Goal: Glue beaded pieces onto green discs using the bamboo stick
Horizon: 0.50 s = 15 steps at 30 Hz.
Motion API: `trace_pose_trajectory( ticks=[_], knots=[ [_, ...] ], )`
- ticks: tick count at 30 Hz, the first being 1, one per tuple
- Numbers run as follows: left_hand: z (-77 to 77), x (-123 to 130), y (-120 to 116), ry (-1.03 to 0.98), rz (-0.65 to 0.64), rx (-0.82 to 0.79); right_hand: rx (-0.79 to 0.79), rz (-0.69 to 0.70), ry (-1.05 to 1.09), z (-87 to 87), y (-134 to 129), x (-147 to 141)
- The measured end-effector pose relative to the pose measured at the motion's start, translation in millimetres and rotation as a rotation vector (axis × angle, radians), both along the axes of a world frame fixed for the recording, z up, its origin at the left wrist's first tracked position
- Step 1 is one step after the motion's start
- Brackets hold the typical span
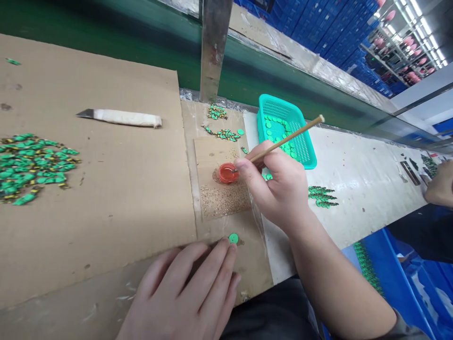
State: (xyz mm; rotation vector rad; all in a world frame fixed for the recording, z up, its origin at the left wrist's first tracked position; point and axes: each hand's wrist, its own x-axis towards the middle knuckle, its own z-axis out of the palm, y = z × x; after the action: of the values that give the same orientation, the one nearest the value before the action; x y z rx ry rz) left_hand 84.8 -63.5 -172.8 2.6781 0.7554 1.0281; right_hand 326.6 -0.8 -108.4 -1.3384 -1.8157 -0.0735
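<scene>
My right hand (pixel 279 184) pinches a thin wooden stick (pixel 290 137), its dark tip in a small red cup (pixel 228 173) of liquid. The cup stands on a board (pixel 203 156) with many tiny beads (pixel 222 200) scattered over it. Low in the view, my left hand (pixel 191 288) lies palm down with its fingers stretched out, fingertips at a round green disc (pixel 233 238). Whether anything is under those fingers is hidden. Beyond my right hand, a turquoise basket (pixel 307 156) holds several green discs (pixel 290 148).
On the cardboard (pixel 134 189) at left lie a white-handled knife (pixel 123 117) and a pile of green and yellow pieces (pixel 35 163). Small green piles (pixel 216 112) sit near the metal post (pixel 212 52). Green pieces (pixel 322 196) lie right of my wrist. Another person's hand (pixel 440 184) shows at far right.
</scene>
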Motion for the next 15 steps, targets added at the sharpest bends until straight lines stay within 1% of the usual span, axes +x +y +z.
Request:
trace_pose_trajectory(
  ticks=[2, 4, 6, 9, 12, 15],
  knots=[
    [0.8, -1.6, -0.8, 0.011, -0.007, -0.013, 0.008, -0.013, 0.057, 2.0, -15.9, -2.4],
    [-0.8, -3.8, -2.4, 0.030, -0.009, -0.034, -0.022, -0.033, 0.163, -1.3, -39.8, -6.6],
    [-3.6, -6.6, -4.7, 0.047, -0.017, -0.048, -0.092, -0.036, 0.264, -10.1, -67.0, -12.5],
    [-6.6, -10.6, -7.5, 0.067, -0.027, -0.056, -0.150, 0.018, 0.316, -26.4, -98.8, -21.4],
    [-6.1, -12.1, -8.4, 0.085, -0.025, -0.070, -0.142, 0.066, 0.312, -36.2, -110.2, -27.0],
    [-3.8, -11.8, -8.6, 0.104, -0.019, -0.072, -0.139, 0.089, 0.292, -38.0, -108.4, -28.4]
  ],
)
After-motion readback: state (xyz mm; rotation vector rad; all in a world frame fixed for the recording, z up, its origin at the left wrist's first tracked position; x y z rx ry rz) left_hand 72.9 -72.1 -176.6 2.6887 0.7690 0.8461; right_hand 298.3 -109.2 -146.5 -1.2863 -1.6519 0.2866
